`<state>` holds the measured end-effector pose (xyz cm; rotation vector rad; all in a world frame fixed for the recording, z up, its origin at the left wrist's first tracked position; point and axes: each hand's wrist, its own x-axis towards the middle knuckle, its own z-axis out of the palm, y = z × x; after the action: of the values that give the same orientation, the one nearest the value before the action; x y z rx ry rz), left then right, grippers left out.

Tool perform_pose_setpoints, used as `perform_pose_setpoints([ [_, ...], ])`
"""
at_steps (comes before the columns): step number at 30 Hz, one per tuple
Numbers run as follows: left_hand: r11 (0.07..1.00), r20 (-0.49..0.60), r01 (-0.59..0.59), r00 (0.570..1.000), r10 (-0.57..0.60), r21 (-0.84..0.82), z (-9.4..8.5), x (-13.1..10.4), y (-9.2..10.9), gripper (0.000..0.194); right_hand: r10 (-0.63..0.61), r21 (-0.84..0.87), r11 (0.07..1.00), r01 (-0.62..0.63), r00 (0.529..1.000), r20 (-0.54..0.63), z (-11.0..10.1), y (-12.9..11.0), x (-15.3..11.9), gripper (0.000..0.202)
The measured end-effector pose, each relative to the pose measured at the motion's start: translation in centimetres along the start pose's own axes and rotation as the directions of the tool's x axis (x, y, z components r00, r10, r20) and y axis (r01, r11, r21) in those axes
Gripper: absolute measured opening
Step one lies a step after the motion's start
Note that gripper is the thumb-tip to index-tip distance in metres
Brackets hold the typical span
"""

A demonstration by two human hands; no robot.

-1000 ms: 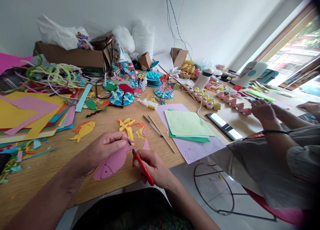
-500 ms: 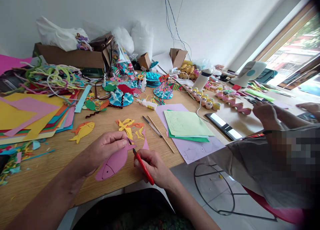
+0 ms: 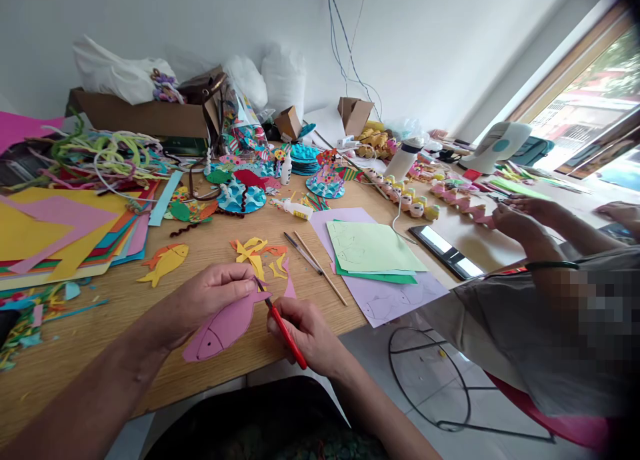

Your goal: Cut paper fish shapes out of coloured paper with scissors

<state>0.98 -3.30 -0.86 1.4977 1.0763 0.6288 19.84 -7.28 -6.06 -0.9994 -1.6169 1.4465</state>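
A pink paper fish (image 3: 225, 330) with a drawn eye and gill line is pinched near its tail by my left hand (image 3: 215, 297). My right hand (image 3: 305, 337) grips red-handled scissors (image 3: 287, 337), whose blades meet the fish's tail beside my left fingertips. Beyond my hands lie yellow and orange paper scraps (image 3: 255, 253) and a pink offcut (image 3: 289, 283). To the left, a yellow paper fish (image 3: 167, 265) rests on the wooden table, with an orange one partly under it.
Right of my hands are a pen (image 3: 303, 253), a thin wooden stick (image 3: 323, 270), green paper (image 3: 375, 247) and purple sheets (image 3: 400, 300). A phone (image 3: 445, 252) lies farther right, near a co-worker's hands (image 3: 520, 223). Stacked coloured paper (image 3: 65, 233) is at left.
The pink fish has turned slightly, its head shifting left, while the scissors stay at its tail. At right, the co-worker's hands have moved up and left towards the pink egg-carton row.
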Motion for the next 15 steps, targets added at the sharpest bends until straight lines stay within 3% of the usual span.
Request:
perform_pose_setpoints([
  [12, 0.996, 0.08, 0.087, 0.993, -0.088, 0.017, -0.3, 1.3, 0.6, 0.026, 0.019, -0.025, 0.999, -0.02, 1.0, -0.025, -0.4, 0.5, 0.1, 0.038],
  [15, 0.999, 0.0, 0.02, 1.0, -0.02, 0.036, -0.2, 1.8, 0.3, 0.024, 0.032, -0.011, 0.999, -0.032, 0.999, -0.031, -0.7, 0.7, 0.1, 0.038],
])
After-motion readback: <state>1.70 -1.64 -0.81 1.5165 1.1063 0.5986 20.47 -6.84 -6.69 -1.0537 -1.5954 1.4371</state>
